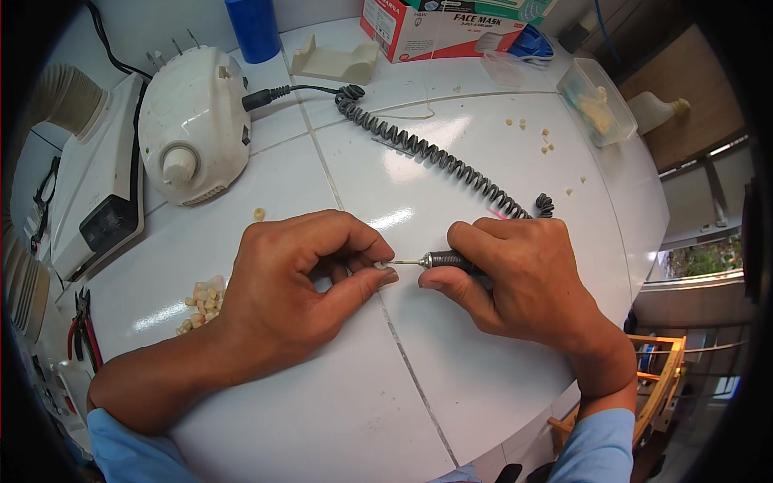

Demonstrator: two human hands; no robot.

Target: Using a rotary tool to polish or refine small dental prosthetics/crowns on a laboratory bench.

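My left hand (298, 282) pinches a small whitish tooth-like piece (380, 265) between thumb and fingertips. Most of that piece is hidden by the fingers. My right hand (515, 278) is closed around a dark rotary handpiece (452, 259) with a silver collar. Its thin metal bit (407, 262) points left and its tip meets the piece, or nearly so. Beside my left wrist lies a heap of cream tooth-like pieces (205, 300), partly covered by the hand. One more yellowish piece (258, 214) rests alone above my left knuckles.
A coiled black cord (435, 153) runs from a white control box (193, 121) toward my right hand. Several tiny pieces (547, 148) are scattered at far right near a clear plastic tub (596, 105). Red-handled pliers (84, 328) lie at left; a mask box (443, 30) stands behind.
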